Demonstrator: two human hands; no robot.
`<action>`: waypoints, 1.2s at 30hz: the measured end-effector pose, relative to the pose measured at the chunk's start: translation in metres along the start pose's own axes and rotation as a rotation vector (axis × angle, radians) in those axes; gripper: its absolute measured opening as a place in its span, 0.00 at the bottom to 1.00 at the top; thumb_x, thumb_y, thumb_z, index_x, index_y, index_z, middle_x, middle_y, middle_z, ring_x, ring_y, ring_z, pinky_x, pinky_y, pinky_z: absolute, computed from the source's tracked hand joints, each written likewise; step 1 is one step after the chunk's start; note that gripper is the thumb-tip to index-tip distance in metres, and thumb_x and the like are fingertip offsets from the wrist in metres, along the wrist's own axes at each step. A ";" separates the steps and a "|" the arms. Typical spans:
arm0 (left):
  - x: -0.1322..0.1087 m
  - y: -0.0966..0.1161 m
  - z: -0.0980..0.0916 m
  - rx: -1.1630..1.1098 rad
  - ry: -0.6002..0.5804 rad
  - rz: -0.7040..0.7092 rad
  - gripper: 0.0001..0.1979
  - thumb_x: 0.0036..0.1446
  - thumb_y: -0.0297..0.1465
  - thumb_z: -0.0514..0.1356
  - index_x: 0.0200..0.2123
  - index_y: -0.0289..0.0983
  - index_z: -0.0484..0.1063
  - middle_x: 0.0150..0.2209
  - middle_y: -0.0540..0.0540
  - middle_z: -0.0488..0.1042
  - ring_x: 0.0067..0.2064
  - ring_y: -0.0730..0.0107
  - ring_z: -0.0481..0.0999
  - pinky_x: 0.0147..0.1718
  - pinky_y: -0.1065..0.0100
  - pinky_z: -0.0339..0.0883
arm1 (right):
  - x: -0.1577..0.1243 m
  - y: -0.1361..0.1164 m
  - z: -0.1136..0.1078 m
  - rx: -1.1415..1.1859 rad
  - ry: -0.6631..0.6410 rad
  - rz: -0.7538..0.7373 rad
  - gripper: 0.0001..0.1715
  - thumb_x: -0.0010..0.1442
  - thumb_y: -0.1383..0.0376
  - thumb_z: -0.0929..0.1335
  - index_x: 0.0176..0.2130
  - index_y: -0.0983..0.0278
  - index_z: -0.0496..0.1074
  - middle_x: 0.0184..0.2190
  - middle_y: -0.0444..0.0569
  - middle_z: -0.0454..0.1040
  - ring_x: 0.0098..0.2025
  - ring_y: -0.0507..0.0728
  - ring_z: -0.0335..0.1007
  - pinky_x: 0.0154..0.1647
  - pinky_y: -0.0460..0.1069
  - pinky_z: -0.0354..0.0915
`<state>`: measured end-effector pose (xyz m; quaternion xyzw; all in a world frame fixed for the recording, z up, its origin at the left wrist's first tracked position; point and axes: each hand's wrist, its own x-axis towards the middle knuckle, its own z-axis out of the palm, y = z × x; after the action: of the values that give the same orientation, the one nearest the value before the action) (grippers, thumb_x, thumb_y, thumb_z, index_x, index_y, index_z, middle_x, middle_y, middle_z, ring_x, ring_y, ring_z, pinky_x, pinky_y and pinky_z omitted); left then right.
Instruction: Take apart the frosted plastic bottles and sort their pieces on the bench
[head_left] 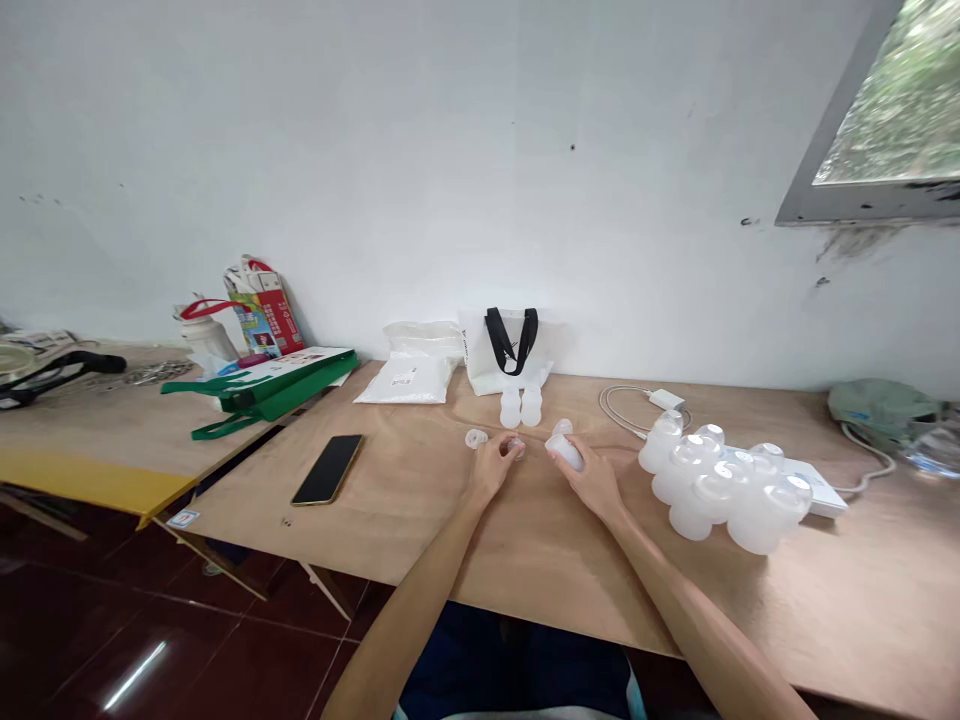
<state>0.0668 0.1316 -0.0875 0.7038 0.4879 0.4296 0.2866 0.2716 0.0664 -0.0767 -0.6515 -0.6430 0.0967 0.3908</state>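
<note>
Frosted plastic bottle point(564, 450) is gripped tilted in the right hand point(594, 482), small clear piece point(514, 447) pinched in the left hand point(493, 466), kept close together above the plywood table point(420, 510), spare bottles point(720, 490) bunched right, seemingly to leave room.

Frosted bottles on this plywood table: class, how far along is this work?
Looks done: two frosted bottles stand upright by themselves. In hand: the right hand holds another bottle; the left hand pinches a clear ring. Remaining: a cluster of frosted bottles and a loose ring.
</note>
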 end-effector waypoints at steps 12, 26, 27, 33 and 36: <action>0.000 -0.005 0.003 -0.009 0.091 0.061 0.12 0.60 0.38 0.64 0.45 0.41 0.78 0.44 0.46 0.82 0.45 0.63 0.81 0.49 0.64 0.70 | 0.002 0.002 0.001 -0.019 -0.013 -0.010 0.26 0.64 0.46 0.64 0.54 0.57 0.71 0.46 0.51 0.81 0.47 0.67 0.78 0.45 0.55 0.68; -0.003 0.013 -0.010 -0.117 0.274 0.061 0.11 0.68 0.40 0.55 0.47 0.41 0.70 0.47 0.44 0.78 0.49 0.63 0.77 0.50 0.62 0.68 | 0.001 -0.003 -0.004 -0.041 -0.026 -0.019 0.25 0.64 0.46 0.64 0.54 0.56 0.71 0.43 0.49 0.82 0.44 0.66 0.79 0.42 0.53 0.66; -0.004 0.012 -0.008 -0.102 0.234 0.080 0.11 0.68 0.39 0.55 0.48 0.41 0.70 0.48 0.45 0.78 0.49 0.63 0.77 0.51 0.62 0.68 | 0.001 -0.002 -0.004 -0.045 -0.025 -0.022 0.25 0.64 0.46 0.64 0.54 0.56 0.71 0.43 0.49 0.82 0.44 0.66 0.79 0.42 0.53 0.67; -0.005 0.007 -0.003 -0.014 0.082 0.140 0.10 0.68 0.39 0.56 0.49 0.43 0.70 0.48 0.46 0.78 0.51 0.62 0.77 0.51 0.62 0.68 | 0.001 -0.002 -0.004 -0.034 -0.040 -0.004 0.27 0.64 0.44 0.64 0.55 0.56 0.70 0.45 0.50 0.81 0.46 0.67 0.78 0.45 0.55 0.67; -0.005 0.007 -0.003 0.021 0.040 0.124 0.09 0.67 0.37 0.57 0.48 0.43 0.71 0.49 0.46 0.78 0.52 0.62 0.76 0.52 0.62 0.67 | 0.001 -0.003 -0.005 -0.021 -0.050 0.009 0.27 0.64 0.45 0.64 0.55 0.55 0.70 0.45 0.50 0.81 0.48 0.67 0.78 0.47 0.56 0.67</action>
<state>0.0664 0.1248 -0.0822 0.7268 0.4535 0.4553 0.2423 0.2725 0.0649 -0.0712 -0.6559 -0.6507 0.1078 0.3672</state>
